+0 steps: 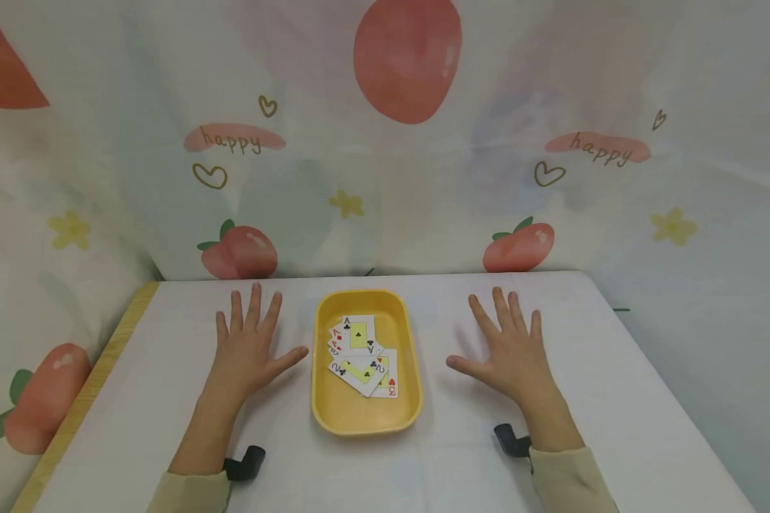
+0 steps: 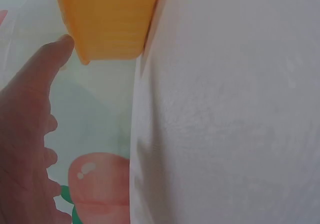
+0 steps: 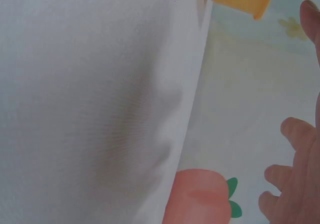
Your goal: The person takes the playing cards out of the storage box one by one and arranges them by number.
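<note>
A yellow tray stands in the middle of the table, between my two hands. Several playing cards lie face up and overlapping in it, with an ace of clubs on top at the far side and a two of clubs nearer. My left hand is left of the tray, fingers spread and thumb pointing at the tray's side. To the right of the tray my right hand is spread too, farther off and holding nothing. In both wrist views the tray's outer wall shows, while the cards are hidden.
A white cloth covers the table, with a wooden strip along its left edge. Behind it hangs a curtain printed with peaches and hearts. Black wrist mounts sit at both sleeves.
</note>
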{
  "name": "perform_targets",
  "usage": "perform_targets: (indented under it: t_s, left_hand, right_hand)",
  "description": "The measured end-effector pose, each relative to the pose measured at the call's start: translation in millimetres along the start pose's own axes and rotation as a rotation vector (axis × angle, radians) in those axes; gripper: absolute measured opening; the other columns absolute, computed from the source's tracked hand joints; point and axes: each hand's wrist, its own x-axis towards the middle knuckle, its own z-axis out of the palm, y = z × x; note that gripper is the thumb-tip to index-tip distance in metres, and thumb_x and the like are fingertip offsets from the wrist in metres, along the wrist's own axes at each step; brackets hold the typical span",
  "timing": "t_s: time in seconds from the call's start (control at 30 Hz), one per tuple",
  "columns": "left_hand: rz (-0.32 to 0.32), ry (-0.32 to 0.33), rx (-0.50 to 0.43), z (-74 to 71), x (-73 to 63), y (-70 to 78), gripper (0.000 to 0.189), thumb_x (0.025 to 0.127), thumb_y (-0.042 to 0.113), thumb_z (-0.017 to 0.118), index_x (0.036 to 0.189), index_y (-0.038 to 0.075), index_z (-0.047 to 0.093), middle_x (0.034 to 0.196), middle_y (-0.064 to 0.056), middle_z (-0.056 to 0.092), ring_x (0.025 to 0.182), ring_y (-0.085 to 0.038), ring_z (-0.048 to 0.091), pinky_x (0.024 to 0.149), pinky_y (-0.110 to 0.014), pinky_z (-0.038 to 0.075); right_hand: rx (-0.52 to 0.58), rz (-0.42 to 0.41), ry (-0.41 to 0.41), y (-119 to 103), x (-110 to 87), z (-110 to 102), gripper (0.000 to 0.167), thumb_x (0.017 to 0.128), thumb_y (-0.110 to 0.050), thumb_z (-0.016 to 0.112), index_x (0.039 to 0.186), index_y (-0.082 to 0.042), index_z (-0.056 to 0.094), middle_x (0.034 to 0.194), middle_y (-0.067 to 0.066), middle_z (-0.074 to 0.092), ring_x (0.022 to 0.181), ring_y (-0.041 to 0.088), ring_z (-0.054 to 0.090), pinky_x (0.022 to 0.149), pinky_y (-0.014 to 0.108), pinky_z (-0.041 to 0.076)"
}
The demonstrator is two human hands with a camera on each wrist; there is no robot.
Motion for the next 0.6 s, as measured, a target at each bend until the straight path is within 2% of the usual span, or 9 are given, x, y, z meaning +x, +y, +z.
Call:
perform_targets:
  t_s: [0.27,0.37,0.6]
  left_hand:
    - [0.006,-0.007,-0.042,2.5,1.3,-3.3,0.105,0.082,0.076,0.058,0.161,0.017,0.021,0.168,-0.016,0.0,0.151,-0.049,-0.002,0.113,-0.075,0.007]
    - [0.002,-0.028,-0.043,3.9,1.5,-2.6,0.105,0.082,0.078,0.055,0.161,0.017,0.021,0.168,-0.016,0.0,0.151,-0.049,-0.002,0.114,-0.074,0.007]
    - [0.012,-0.11,-0.045,1.3,1.0,18.0,0.102,0.088,0.076,0.048,0.161,0.013,0.015,0.168,-0.014,0.0,0.152,-0.045,-0.004,0.118,-0.069,0.005]
  right_hand:
    - [0.0,0.004,-0.011,-3,1.4,3,0.116,0.071,-0.091,0.051,0.161,-0.027,0.017,0.167,0.018,0.008,0.153,0.042,0.002,0.114,0.073,0.002]
    - [0.012,0.005,-0.02,-5,2.1,4,0.116,0.072,-0.091,0.052,0.161,-0.026,0.017,0.167,0.017,0.008,0.153,0.041,0.002,0.115,0.072,0.002]
    - [0.063,-0.034,-0.018,-10,1.6,0,0.113,0.074,-0.083,0.061,0.161,-0.023,0.019,0.166,0.018,0.013,0.153,0.042,0.007,0.117,0.068,0.009]
